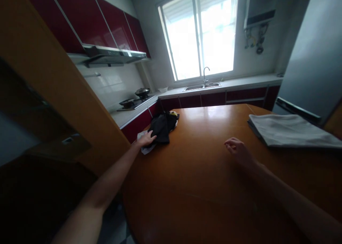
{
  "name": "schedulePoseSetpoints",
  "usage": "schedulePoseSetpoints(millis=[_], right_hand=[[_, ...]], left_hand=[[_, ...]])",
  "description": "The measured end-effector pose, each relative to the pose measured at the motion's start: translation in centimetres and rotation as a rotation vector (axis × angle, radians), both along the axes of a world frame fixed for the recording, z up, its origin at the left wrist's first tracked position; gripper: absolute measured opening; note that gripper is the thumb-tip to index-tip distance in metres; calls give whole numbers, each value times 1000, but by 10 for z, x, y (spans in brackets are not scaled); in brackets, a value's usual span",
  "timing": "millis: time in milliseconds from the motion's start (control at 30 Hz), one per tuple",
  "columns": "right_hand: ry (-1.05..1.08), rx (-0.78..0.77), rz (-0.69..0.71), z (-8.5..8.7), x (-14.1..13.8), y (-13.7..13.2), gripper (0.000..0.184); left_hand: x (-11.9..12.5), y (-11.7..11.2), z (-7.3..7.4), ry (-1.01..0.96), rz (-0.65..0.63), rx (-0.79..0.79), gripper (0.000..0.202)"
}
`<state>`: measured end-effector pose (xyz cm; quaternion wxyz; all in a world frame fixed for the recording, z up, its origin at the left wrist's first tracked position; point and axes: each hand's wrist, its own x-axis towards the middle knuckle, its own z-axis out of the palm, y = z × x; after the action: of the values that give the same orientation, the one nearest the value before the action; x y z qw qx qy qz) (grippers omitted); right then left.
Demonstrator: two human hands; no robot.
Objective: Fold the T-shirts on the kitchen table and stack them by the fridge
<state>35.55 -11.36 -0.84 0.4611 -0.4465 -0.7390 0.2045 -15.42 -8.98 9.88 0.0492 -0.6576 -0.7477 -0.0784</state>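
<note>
At the left edge of the table, my left hand (146, 139) is closed on the near left side of a dark folded garment (161, 130). The garment lies on a small pile with white cloth (147, 150) under it and a patterned piece (174, 116) showing at the far side. Over the right half of the table is my right hand (236, 148), its fingers curled in and nothing visible in them. To its right lies a folded light grey cloth (294, 131), apart from the hand.
The brown wooden table (197, 172) has rounded edges. A wooden partition (80, 130) rises close to my left arm. Beyond are a counter with a sink (202, 87), a stove (139, 102) with pans, and a fridge (315, 58) at the right.
</note>
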Motion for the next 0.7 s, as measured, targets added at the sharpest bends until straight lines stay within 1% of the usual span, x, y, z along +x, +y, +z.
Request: schedulePoseSetpoints(millis=[67, 133, 200, 233, 267, 333, 400, 467, 567, 633, 700], right_hand=[[-34, 31, -92, 6, 9, 5, 22], [-85, 83, -251, 13, 25, 12, 22], [-160, 114, -456, 19, 48, 19, 26], [-200, 106, -566, 20, 60, 22, 28], [-238, 82, -671, 20, 73, 25, 30], [-303, -1, -846, 16, 95, 27, 35], [-360, -78, -942, 10, 110, 28, 37], [-409, -120, -976, 5, 117, 28, 33], [-426, -167, -972, 8, 118, 29, 26], [-392, -203, -961, 15, 117, 28, 28], [-334, -207, -967, 24, 116, 25, 31]], left_hand=[[5, 2, -30, -22, 67, -48, 61], [6, 10, -57, -65, 226, -115, 63], [0, 23, -76, -96, 280, -113, 65], [-3, 32, -82, -109, 287, -97, 65], [-6, 40, -86, -121, 299, -77, 66], [-9, 54, -89, -151, 318, -62, 67], [-8, 60, -88, -181, 329, -56, 67], [-2, 57, -87, -183, 319, 6, 64], [10, 44, -88, -107, 263, 262, 54], [19, 36, -87, -44, 175, 380, 50], [28, 31, -86, -6, 51, 371, 49]])
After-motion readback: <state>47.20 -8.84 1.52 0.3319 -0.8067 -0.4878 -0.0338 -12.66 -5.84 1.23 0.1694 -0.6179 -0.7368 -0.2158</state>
